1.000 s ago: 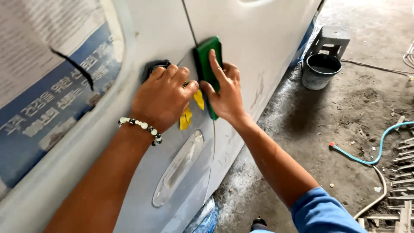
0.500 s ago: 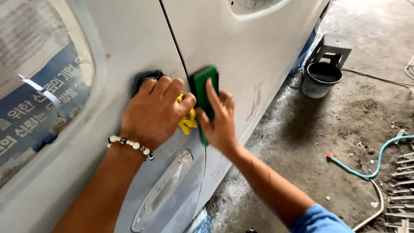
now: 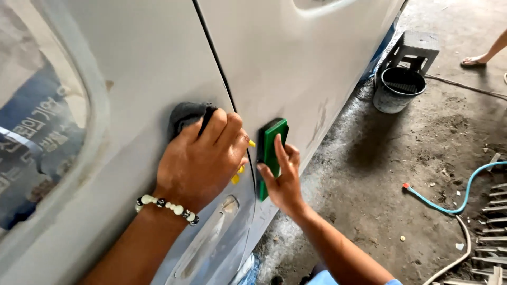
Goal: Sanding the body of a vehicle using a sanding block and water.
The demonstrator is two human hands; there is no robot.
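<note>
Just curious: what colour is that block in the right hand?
Green block, seen in the head view.

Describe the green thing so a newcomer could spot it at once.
Find the pale vehicle door and follow its dark vertical seam down. Just right of it, the right hand presses a flat green block, the only bright green thing on the panel.

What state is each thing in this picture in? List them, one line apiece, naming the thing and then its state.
left hand: pressed flat on a dark cloth against the panel
dark cloth: bunched under the fingers
right hand: gripping the green block
green block: held edge-on against the door
car door: shut, seam closed
bucket: upright on the floor
hose: lying slack on the floor
</note>
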